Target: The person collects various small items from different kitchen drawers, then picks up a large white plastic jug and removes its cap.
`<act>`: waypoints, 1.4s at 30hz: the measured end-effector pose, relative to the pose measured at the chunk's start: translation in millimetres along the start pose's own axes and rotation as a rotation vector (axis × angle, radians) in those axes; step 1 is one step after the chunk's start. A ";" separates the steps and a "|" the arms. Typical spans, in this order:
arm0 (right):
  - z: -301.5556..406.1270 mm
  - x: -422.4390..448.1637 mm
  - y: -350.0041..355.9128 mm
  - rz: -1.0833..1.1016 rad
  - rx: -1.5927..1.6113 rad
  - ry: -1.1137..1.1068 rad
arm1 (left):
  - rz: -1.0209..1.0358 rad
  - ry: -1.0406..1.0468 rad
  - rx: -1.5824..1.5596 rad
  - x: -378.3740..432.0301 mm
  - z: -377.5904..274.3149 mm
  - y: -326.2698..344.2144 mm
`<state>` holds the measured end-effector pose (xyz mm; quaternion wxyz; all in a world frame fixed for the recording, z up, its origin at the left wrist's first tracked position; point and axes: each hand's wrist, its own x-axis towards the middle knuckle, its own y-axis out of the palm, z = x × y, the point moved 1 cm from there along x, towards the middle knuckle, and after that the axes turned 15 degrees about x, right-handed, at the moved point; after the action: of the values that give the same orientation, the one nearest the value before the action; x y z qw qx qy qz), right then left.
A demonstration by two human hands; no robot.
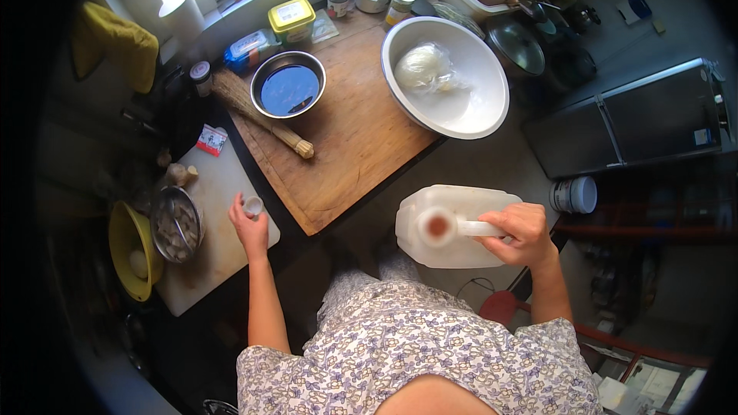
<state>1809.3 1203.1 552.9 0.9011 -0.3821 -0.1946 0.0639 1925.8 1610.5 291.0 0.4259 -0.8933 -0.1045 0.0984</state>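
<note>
My right hand [516, 233] grips the handle of a translucent white plastic jug [426, 248], held above the floor at the right; its round mouth is uncapped and faces the camera. My left hand [251, 225] holds a small white cap [253, 205] between thumb and fingers, over the corner of a white cutting board [216, 242]. Ahead, on a wooden board [346, 167], stand a steel bowl of dark liquid [290, 90] and a large white basin [484, 109] with a plastic-wrapped white lump [425, 66] inside. A straw brush [277, 129] lies beside the steel bowl.
On the white board are a metal bowl of pale chunks [176, 225], ginger [180, 174] and a red-and-white packet [211, 140]; a yellow basin [135, 282] adjoins it. A yellow-lidded tub [291, 17] and several jars line the windowsill side. A dark refrigerator [663, 121] stands right.
</note>
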 end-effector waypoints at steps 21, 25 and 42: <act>-3.2 6.1 1.0 -0.009 0.299 -0.002 | 0.803 1.009 -0.319 -101.8 -171.8 36.6; 2.5 5.2 -17.3 0.013 0.353 0.008 | 0.723 1.043 -0.358 -103.1 -193.6 9.9; -26.5 29.5 -34.6 -0.206 0.359 0.113 | 0.806 0.472 -0.994 -100.7 -189.5 22.5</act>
<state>1845.7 1169.2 569.7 0.9661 -0.1963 -0.1671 -0.0164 1881.7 1429.1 399.3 -0.0938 -0.9495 0.2993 -0.0079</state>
